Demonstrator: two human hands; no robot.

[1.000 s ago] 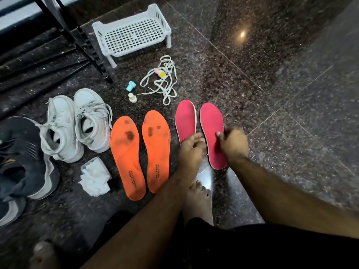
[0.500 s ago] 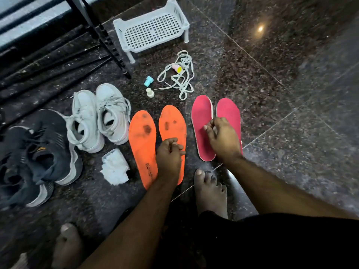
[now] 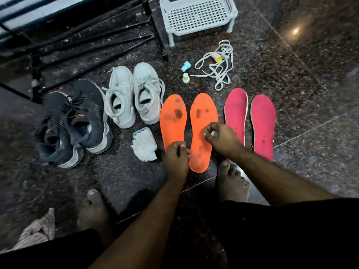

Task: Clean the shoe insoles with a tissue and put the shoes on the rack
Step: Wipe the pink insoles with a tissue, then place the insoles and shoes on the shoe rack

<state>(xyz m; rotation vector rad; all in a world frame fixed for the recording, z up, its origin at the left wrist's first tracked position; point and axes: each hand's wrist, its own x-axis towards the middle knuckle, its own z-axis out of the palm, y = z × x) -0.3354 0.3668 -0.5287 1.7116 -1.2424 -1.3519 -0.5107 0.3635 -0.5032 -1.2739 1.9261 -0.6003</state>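
Observation:
Two stained orange insoles lie side by side on the floor. My left hand [image 3: 175, 158] covers the heel of the left orange insole [image 3: 172, 121], thumb and fingers curled at its edge. My right hand [image 3: 221, 137] curls its fingers at the right edge of the right orange insole [image 3: 200, 140]. Two pink insoles [image 3: 236, 111] [image 3: 263, 123] lie to the right, untouched. A crumpled white tissue [image 3: 143, 144] sits left of the orange pair. White shoes [image 3: 134, 96] and dark shoes [image 3: 73, 125] stand further left. A small white plastic rack [image 3: 234, 12] stands at the top.
Loose white laces [image 3: 219, 66] and small plastic caps [image 3: 186, 71] lie between the rack and the insoles. A black metal frame [image 3: 155, 35] stands at the upper left. My bare feet [image 3: 231, 179] [image 3: 93, 210] rest on the dark stone floor; a cloth [image 3: 37, 232] lies at the bottom left.
Both hands left the pink insoles and moved left onto the orange pair. The camera view shifted left and down, bringing the dark shoes fully into view.

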